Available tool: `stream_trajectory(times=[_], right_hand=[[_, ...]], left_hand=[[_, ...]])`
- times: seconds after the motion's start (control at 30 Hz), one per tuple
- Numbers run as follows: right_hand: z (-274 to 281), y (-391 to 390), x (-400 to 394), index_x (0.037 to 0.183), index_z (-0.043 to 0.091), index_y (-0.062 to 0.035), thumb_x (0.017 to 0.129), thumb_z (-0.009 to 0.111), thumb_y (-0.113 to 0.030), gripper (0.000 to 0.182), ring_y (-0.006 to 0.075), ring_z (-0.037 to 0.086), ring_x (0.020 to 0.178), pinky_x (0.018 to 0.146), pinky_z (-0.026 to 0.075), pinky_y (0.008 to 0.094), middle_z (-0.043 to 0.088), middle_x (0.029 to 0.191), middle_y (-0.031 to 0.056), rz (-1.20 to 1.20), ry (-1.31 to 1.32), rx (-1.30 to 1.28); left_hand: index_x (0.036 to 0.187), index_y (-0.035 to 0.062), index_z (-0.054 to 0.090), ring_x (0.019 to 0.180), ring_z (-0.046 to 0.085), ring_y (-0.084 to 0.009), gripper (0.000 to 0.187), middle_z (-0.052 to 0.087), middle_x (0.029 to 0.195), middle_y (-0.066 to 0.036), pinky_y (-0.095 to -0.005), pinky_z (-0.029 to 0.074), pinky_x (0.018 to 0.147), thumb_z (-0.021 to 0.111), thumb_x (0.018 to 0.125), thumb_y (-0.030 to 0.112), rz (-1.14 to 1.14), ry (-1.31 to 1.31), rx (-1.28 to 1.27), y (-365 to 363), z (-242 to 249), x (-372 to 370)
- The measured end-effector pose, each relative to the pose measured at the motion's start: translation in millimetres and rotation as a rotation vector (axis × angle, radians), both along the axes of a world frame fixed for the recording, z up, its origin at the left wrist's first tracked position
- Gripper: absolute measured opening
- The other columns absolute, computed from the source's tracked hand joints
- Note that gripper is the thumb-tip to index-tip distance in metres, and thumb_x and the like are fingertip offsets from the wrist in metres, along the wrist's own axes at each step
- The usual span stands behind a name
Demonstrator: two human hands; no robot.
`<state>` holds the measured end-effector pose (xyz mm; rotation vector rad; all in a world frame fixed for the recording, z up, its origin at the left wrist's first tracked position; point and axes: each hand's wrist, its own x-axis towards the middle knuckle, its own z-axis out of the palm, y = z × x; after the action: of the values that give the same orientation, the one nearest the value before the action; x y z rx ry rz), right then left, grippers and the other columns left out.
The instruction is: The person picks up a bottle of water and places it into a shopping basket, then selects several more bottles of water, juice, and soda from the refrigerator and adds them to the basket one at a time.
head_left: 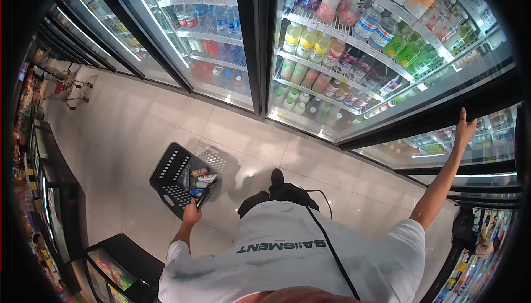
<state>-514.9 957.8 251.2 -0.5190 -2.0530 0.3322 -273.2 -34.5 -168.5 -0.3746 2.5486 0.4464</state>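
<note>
My left hand [192, 212] is closed round the handle [204, 195] of a dark grey shopping basket [167, 173] hanging at my left side. Several small packaged items [202, 178] lie inside it, their kinds too small to make out. Out to the right, my right hand [466, 127] grips the edge of a black-framed glass cooler door [431, 115], which stands open. Behind that door, the cooler's shelves [332, 23] carry rows of drinks, among them yellow-labelled bottles [307, 43], large clear bottles [376, 25] and green bottles [406, 51].
Another glass cooler door [207, 32] stands left of the open one, with bottles behind it. A shopping cart [72, 88] is far left on the tiled floor [121, 137]. Dark display units [61, 192] line the left. Packed shelves [475, 259] and a person [467, 228] are at lower right.
</note>
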Motion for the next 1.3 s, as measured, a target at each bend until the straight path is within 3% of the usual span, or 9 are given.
stream_trajectory(times=[0.1,0.3,0.37,0.53,0.6,0.87,1.1,1.13,1.3], right_hand=[[1.7,-8.8,2.4,0.127,0.061,0.0009,0.091,0.073,-0.032,0.05,0.0331,0.065,0.107,0.096,0.046,0.0385,0.07,0.116,0.0176,0.006,-0.02,-0.094],[4.4,-75.9,15.1,0.119,0.063,-0.0034,0.095,0.058,-0.046,0.05,0.0467,0.062,0.108,0.09,0.049,0.0546,0.067,0.112,0.0283,-0.64,-0.528,0.081],[9.8,-180.4,7.1,0.112,0.066,-0.0019,0.095,0.058,-0.045,0.047,0.0451,0.066,0.101,0.086,0.05,0.0542,0.07,0.103,0.0261,-0.593,-0.473,0.003],[-34.1,-408.9,-88.3,0.114,0.066,0.0047,0.093,0.069,-0.027,0.039,0.0192,0.071,0.091,0.08,0.054,0.0313,0.074,0.098,0.0173,0.559,-0.175,-0.372],[-26.2,-492.9,-130.3,0.116,0.065,0.0064,0.091,0.07,-0.03,0.044,0.0214,0.072,0.093,0.084,0.055,0.0324,0.074,0.1,0.0183,0.725,-0.149,-0.461],[-40.9,-621.8,-260.6,0.096,0.061,0.0081,0.086,0.071,-0.028,0.039,0.0493,0.065,0.082,0.074,0.051,0.0548,0.066,0.088,0.0301,0.177,0.093,0.012],[-32.6,-632.9,-232.3,0.103,0.061,0.0064,0.085,0.071,-0.025,0.038,0.0481,0.064,0.089,0.081,0.051,0.0534,0.066,0.093,0.0292,0.183,0.013,-0.113],[-34.9,-636.1,-219.3,0.103,0.061,0.0063,0.085,0.07,-0.024,0.036,0.0481,0.064,0.089,0.08,0.051,0.0536,0.066,0.093,0.0289,0.209,0.065,-0.12],[-27.6,-654.6,-105.0,0.101,0.058,0.0072,0.086,0.067,-0.021,0.033,0.0486,0.062,0.087,0.077,0.049,0.0545,0.064,0.095,0.0286,0.408,0.113,-0.219]], left_hand=[[0.118,0.0084,0.061,0.096,0.067,-0.0427,0.04,0.07,0.096,-0.025,-0.0529,0.053,0.087,0.062,0.078,0.007,0.01,-0.058,-0.129,-41.2,15.6,22.5],[0.108,0.0086,0.068,0.097,0.068,-0.0407,0.031,0.071,0.1,-0.021,-0.0495,0.054,0.087,0.065,0.077,0.009,0.11,0.014,-0.198,-57.9,16.0,-39.5],[0.11,0.0076,0.066,0.095,0.068,-0.0407,0.033,0.072,0.097,-0.022,-0.0502,0.054,0.085,0.065,0.077,0.009,0.177,0.056,-0.155,-64.3,19.7,-48.8],[0.112,0.0045,0.063,0.089,0.069,-0.0418,0.037,0.071,0.089,-0.022,-0.0501,0.053,0.082,0.067,0.076,0.007,0.217,0.249,-0.092,-46.5,23.6,-107.9],[0.111,-0.0009,0.063,0.091,0.068,-0.0444,0.038,0.069,0.091,-0.028,-0.0514,0.053,0.084,0.067,0.074,0.006,0.229,0.297,-0.013,-49.3,19.7,-121.9],[0.105,-0.0067,0.064,0.088,0.067,-0.0482,0.032,0.068,0.089,-0.031,-0.0532,0.053,0.079,0.063,0.077,0.01,0.143,0.292,0.153,-66.6,8.3,-117.3],[0.106,-0.0085,0.064,0.09,0.066,-0.0482,0.036,0.068,0.091,-0.031,-0.0537,0.051,0.081,0.063,0.077,0.012,0.019,0.301,0.27,-76.7,9.1,-122.3],[0.112,-0.0075,0.062,0.093,0.065,-0.0493,0.042,0.068,0.094,-0.031,-0.0527,0.051,0.083,0.065,0.077,0.015,-0.092,0.34,0.199,-89.2,-29.4,-125.4],[0.119,-0.0059,0.059,0.09,0.069,-0.0411,0.053,0.07,0.092,-0.026,-0.0473,0.054,0.082,0.075,0.082,0.028,-0.238,0.38,0.347,-74.5,44.3,-164.0]])
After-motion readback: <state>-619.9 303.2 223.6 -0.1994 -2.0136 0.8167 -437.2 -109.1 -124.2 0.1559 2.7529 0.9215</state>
